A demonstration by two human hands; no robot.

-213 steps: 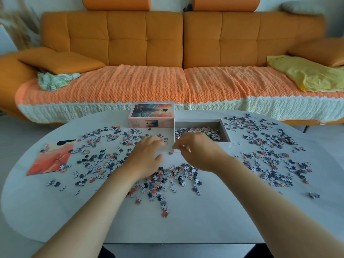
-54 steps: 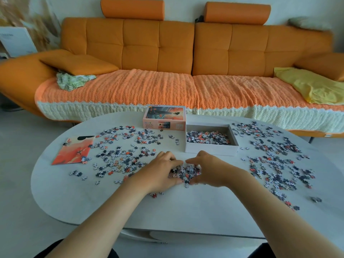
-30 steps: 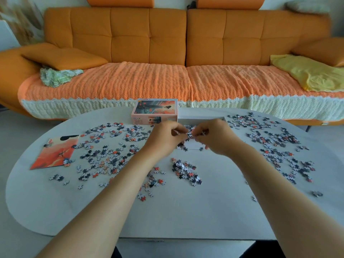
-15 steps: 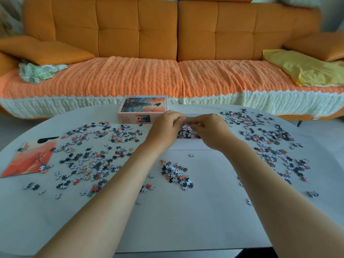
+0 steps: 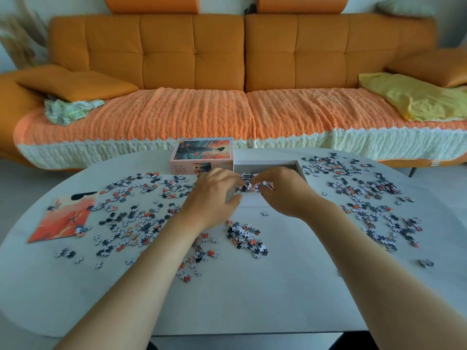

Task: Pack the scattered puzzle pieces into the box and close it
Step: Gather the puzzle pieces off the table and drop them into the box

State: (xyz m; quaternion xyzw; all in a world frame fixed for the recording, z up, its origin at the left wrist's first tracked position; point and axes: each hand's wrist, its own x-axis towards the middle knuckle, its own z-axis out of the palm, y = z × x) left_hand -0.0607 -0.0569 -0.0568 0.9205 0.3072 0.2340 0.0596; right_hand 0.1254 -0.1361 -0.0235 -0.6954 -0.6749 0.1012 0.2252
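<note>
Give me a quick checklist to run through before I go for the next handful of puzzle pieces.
1. Box open and within reach: ok, both hands are over it.
2. Left hand and right hand emptied: cannot tell, fingers curl over pieces in the box.
3. Room in the box: cannot tell, hands hide most of it.
4. Nearest pile ready to scoop: ok, just in front of the box.
5. Lid clear of pieces: ok, it sits left of the box.
6. Table cleared: not ok, pieces lie left, middle and right.
</note>
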